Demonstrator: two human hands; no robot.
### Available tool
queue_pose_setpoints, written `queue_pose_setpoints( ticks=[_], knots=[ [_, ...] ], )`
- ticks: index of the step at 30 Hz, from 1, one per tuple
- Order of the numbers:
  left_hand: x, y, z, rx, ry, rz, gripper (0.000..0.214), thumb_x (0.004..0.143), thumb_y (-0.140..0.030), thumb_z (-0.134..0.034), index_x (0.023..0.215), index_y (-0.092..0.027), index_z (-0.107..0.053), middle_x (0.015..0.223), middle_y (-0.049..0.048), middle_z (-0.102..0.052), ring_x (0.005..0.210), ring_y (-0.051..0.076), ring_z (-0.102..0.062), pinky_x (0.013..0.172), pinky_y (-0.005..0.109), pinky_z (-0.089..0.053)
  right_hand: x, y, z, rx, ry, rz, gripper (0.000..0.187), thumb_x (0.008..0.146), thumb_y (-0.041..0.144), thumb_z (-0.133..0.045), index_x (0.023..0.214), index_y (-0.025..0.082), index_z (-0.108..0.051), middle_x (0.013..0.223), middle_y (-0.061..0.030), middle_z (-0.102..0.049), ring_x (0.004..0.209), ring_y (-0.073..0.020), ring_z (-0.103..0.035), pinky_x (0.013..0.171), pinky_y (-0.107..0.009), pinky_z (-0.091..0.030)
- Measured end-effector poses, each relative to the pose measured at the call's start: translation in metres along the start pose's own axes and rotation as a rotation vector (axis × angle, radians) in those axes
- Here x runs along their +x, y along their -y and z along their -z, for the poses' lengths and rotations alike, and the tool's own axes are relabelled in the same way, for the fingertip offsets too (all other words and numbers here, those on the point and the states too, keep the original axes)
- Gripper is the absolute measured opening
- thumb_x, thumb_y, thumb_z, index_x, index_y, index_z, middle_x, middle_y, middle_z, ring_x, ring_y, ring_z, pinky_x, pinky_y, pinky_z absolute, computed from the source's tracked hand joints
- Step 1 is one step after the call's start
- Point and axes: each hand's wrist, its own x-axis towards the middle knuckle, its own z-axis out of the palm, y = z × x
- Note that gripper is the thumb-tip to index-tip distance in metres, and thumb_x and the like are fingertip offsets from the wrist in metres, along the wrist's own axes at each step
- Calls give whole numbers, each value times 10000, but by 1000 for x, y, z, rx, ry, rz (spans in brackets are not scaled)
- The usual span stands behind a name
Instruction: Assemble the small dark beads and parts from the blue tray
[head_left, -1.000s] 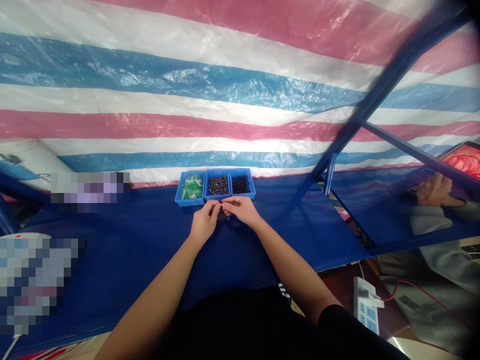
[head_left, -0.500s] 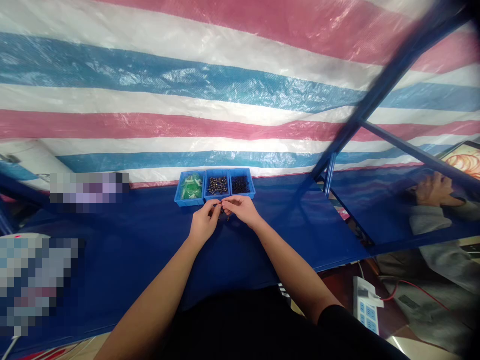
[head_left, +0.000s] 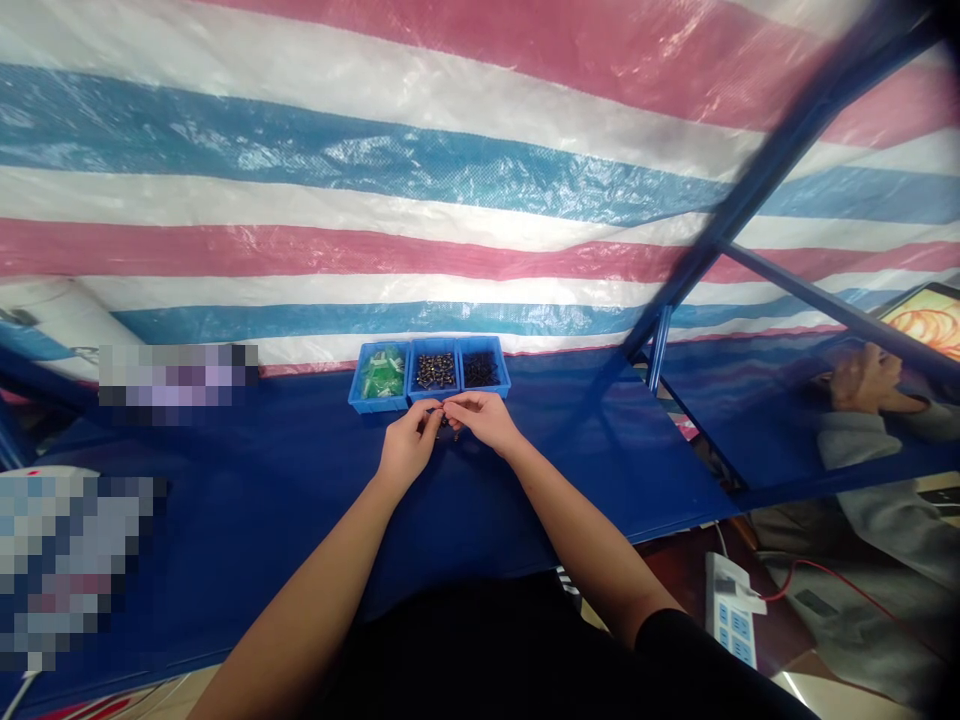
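Both of my hands meet just in front of three small blue bins on a dark blue table point(head_left: 247, 500). My left hand point(head_left: 407, 446) is pinched closed on a tiny dark part point(head_left: 443, 421), too small to name. My right hand point(head_left: 484, 418) is pinched closed against the same spot, fingertips touching those of the left. A few more small dark parts lie on the cloth under my fingers. The left bin point(head_left: 381, 377) holds green and clear pieces, the middle bin point(head_left: 436, 371) holds dark and brass-coloured parts, and the right bin point(head_left: 482, 369) holds black parts.
A striped red, white and blue tarpaulin point(head_left: 420, 180) hangs behind the table. A blue metal frame point(head_left: 757, 185) rises at the right. Another person's hand point(head_left: 862, 378) and grey sleeve show at far right. A white power strip point(head_left: 731, 620) lies on the floor.
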Motion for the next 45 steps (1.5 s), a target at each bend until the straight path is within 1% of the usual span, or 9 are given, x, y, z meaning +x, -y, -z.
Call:
queue_pose_setpoints(
  ticks=[5,10,14,19,24,29,34,41,45],
  knots=[
    [0,-1,1,-24,25,17,268,922,-410,-463,982,-208,-629,689,-18,-640,595,108,-589,611,194,-437,0,1,0,0,-1,6,385,685,417,-751,938,128,-723,720,-36,-689,622,-125,-614,641,-283,-526],
    [-1,0,0,-28,8,17,294,890,-415,-523,1091,-215,-602,644,-36,-609,553,101,-569,601,197,-441,0,2,1,-17,-20,20,379,685,428,-746,917,129,-726,701,-33,-682,598,-121,-602,619,-278,-513],
    [0,1,-1,-11,-16,-21,259,897,-396,-508,1029,-210,-630,635,-35,-599,539,93,-545,576,191,-424,0,2,1,-29,2,22,372,688,431,-743,904,129,-725,694,-32,-678,601,-121,-599,620,-276,-512],
    [0,2,-1,-26,8,10,258,910,-408,-484,978,-207,-629,671,-19,-635,570,106,-584,585,197,-430,-1,2,0,-36,4,19,380,691,435,-740,917,130,-725,696,-31,-675,608,-123,-598,624,-277,-514],
    [0,1,-2,-38,3,30,301,886,-416,-531,1106,-221,-590,652,-37,-617,564,109,-575,608,204,-438,-1,2,0,-45,-21,36,386,701,448,-729,920,130,-724,711,-35,-678,604,-120,-589,616,-269,-503],
    [0,2,-2,-20,-19,-3,260,889,-412,-521,1024,-211,-618,615,-48,-563,519,88,-507,564,190,-405,-1,2,0,-75,-20,38,390,701,464,-723,899,129,-725,686,-27,-664,583,-112,-565,599,-259,-485],
    [0,2,-1,-26,17,0,259,911,-412,-483,991,-206,-619,659,-26,-613,563,100,-563,584,193,-419,0,1,0,-79,-20,42,388,698,459,-725,913,136,-728,711,-34,-675,597,-117,-577,602,-259,-491],
    [0,0,-1,-35,-11,6,294,892,-430,-517,1069,-212,-603,642,-37,-600,547,99,-556,589,196,-432,0,3,0,-74,-49,55,397,694,466,-724,913,135,-726,722,-42,-688,597,-118,-585,598,-257,-501],
    [0,-1,-1,-15,-23,-8,259,897,-408,-518,1029,-211,-624,634,-40,-587,541,89,-531,576,188,-414,0,3,0,-78,-40,59,382,704,450,-723,917,134,-727,723,-40,-688,595,-115,-586,598,-257,-502]
  ],
)
